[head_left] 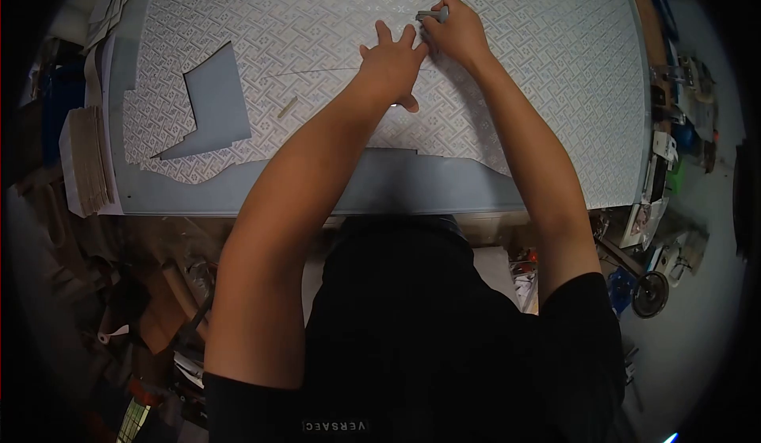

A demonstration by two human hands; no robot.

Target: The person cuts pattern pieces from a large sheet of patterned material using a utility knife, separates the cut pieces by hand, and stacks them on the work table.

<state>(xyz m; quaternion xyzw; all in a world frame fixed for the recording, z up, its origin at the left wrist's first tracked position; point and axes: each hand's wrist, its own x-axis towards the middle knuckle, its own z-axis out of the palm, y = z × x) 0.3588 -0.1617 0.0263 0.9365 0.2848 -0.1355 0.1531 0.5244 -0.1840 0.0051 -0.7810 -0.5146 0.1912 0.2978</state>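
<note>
A large patterned sheet [571,70], pale with a woven lattice print, lies spread over the table. My left hand [390,66] rests on it with the fingers spread wide, pressing down near the middle. Just beyond and to the right, my right hand [460,34] is closed around a short grey tool [432,16], whose exact kind I cannot make out. The tool's end points left, close above the sheet. A thin dark curved line [317,70] runs across the sheet and passes under my left hand. A small bright spot shows beside the left thumb.
A narrow pale strip [287,107] lies on the sheet. An angular opening [218,98] bares the blue-grey tabletop [317,193]. Stacked sheets [86,161] hang at the table's left edge. Rolls [182,296] stand below left, and assorted clutter [674,145] lines the right side.
</note>
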